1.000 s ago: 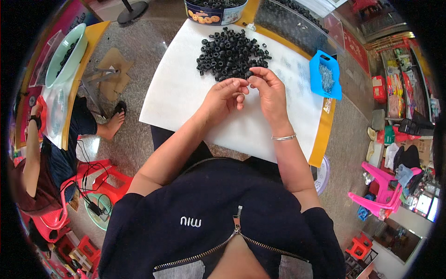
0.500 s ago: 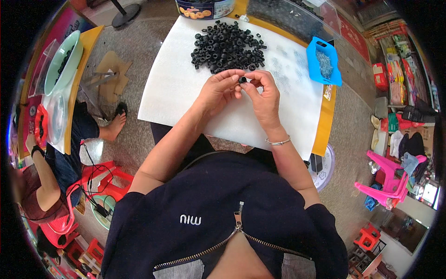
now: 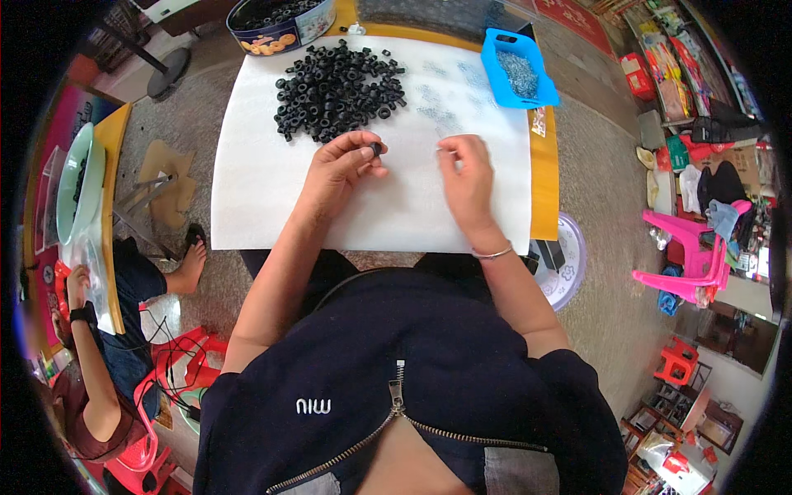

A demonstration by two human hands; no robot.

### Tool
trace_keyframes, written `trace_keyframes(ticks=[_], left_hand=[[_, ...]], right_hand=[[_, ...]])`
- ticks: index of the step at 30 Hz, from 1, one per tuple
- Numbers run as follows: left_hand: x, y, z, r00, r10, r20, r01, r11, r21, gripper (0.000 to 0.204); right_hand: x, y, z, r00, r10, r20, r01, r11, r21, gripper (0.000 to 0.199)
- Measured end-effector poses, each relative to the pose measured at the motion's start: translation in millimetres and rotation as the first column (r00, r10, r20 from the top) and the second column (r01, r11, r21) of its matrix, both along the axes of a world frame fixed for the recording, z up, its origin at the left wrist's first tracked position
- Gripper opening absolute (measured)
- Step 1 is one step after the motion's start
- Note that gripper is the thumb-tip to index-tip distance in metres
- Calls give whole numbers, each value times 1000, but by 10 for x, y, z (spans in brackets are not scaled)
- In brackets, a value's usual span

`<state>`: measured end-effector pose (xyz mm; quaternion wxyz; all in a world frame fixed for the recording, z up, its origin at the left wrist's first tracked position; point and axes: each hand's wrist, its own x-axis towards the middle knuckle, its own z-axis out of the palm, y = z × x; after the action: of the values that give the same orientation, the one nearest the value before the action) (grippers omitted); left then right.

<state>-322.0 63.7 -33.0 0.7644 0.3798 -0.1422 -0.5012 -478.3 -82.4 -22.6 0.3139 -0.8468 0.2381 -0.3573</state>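
Observation:
My left hand is closed, pinching a small black plastic part between thumb and fingers at the near edge of a heap of similar black parts. Apart from it, over the white sheet, my right hand has its thumb and index finger drawn together. Anything between those fingertips is too small and blurred to make out. Beyond the right hand, tiny silvery pieces lie scattered on the sheet.
At the back right stands a blue plastic tray with tiny silvery pieces in it. A round tin of black parts is at the back left. Another person's arm reaches over a side table at left.
My hands were together around the black part; now the right hand has pulled away to the right while the left keeps the part. My view has shifted right.

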Motion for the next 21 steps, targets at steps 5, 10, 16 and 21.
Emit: trace_keyframes(ticks=[5, 10, 16, 21], left_hand=[[40, -30, 33, 1000, -5, -26, 4, 1000, -5, 16], [36, -8, -17, 1000, -6, -7, 6, 1000, -9, 16], [-4, 14, 36, 1000, -10, -12, 11, 1000, 20, 16], [-22, 23, 71, 1000, -15, 18, 14, 999, 42, 18]], right_hand=[[-202, -369, -47, 971, -192, -146, 188, 981, -40, 11], [-142, -361, -104, 960, -163, -229, 131, 980, -147, 9], [-50, -215, -29, 992, -58, -109, 76, 982, 174, 7], [248, 219, 289, 972, 231, 40, -232, 930, 283, 6]])
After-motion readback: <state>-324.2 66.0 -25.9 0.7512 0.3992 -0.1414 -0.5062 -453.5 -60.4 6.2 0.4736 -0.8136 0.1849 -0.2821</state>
